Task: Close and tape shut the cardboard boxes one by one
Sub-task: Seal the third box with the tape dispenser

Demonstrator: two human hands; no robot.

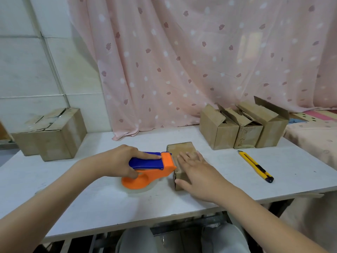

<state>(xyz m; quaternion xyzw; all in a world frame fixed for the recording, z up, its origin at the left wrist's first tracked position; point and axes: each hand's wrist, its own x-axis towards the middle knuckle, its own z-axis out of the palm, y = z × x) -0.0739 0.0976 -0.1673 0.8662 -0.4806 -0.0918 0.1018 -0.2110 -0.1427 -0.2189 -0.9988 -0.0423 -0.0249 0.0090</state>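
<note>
The small cardboard box (182, 157) sat closed near the middle of the worktop (102, 198), its long axis running from the near edge toward the far edge, and both hands were right on it. The right hand (197, 175) lay flat across the top with fingers spread and straight, thumb down the near side, pinning the flaps. The left hand (120, 161) gripped the orange-and-blue tape dispenser (151, 168), forefinger stretched along the blue top, fingers curled round the handle, and the dispenser's orange nose touched the box's left side. So the tape stood to cross the box from left to right, across the short way, and the left hand was the one to travel while the right held steady; that flat right hand lay in the tape's path and would likely need to shift. Three open boxes (242, 130) waited in a row toward the far right corner, flaps up, with a yellow utility knife (255, 166) nearer the right edge, and larger boxes (52, 137) stood at the far left corner.
</note>
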